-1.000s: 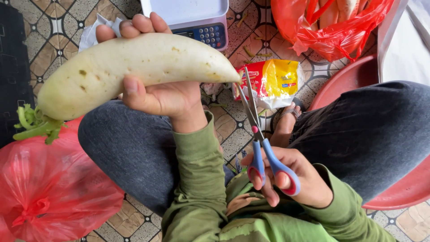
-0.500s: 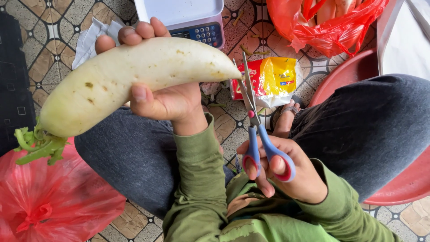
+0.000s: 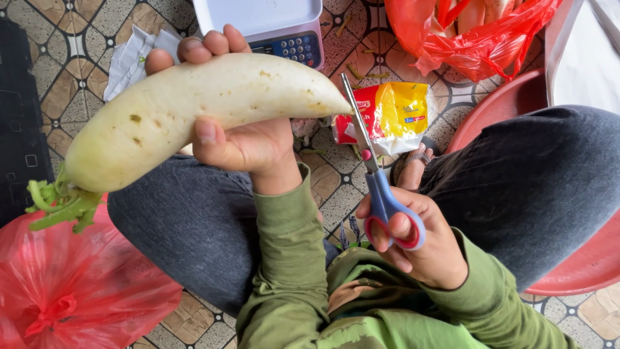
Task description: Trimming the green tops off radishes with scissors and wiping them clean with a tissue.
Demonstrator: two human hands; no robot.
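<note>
One white radish (image 3: 194, 113) gripped by left hand (image 3: 248, 145), one scissors (image 3: 381, 187) in right hand (image 3: 420, 249), two red bags (image 3: 71, 291)

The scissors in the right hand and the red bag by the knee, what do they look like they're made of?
Scissors: the blades look like bare metal, thin, grey and dully shiny; the handles seem moulded plastic, matte blue with a red lining inside the loop. The right hand holds them.

Red bag: looks like thin plastic film, translucent, glossy and crinkled into many folds.
</note>
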